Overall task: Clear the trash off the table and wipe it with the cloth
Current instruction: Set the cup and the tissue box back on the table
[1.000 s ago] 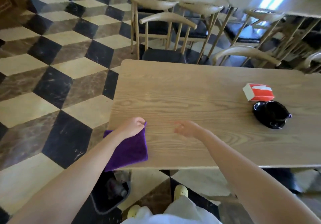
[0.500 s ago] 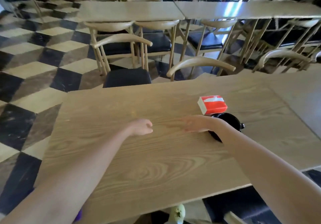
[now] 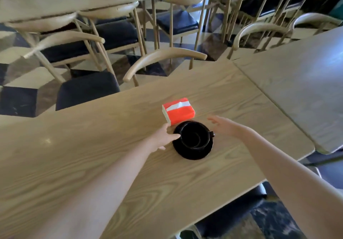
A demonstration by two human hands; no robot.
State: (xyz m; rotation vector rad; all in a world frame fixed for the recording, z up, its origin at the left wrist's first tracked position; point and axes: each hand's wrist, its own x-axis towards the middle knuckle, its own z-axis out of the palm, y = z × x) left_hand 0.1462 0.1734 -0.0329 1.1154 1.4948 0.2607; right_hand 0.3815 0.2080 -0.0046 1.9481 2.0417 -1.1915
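Clearing looks underway: the left hand (image 3: 163, 137) touches the black cup (image 3: 194, 136) on its saucer (image 3: 193, 154) mid-tabletop (image 3: 92, 155) beside an orange tissue pack (image 3: 178, 111), fingers uncurled, while the right hand (image 3: 222, 125) hovers spread by the handle; next both should grip and lift, cloth unseen.

The right hand (image 3: 222, 125) is smeared by motion, its fingertips too blurred to tell apart. The left hand (image 3: 163, 137) covers the left rim of the saucer (image 3: 193, 154); whether it touches the cup (image 3: 194, 136) cannot be told. The cup hides the saucer's middle. Both forearms and the bench (image 3: 74, 155) are cut off at the lower and left edges. The chairs (image 3: 55, 40) at upper left are blurred.
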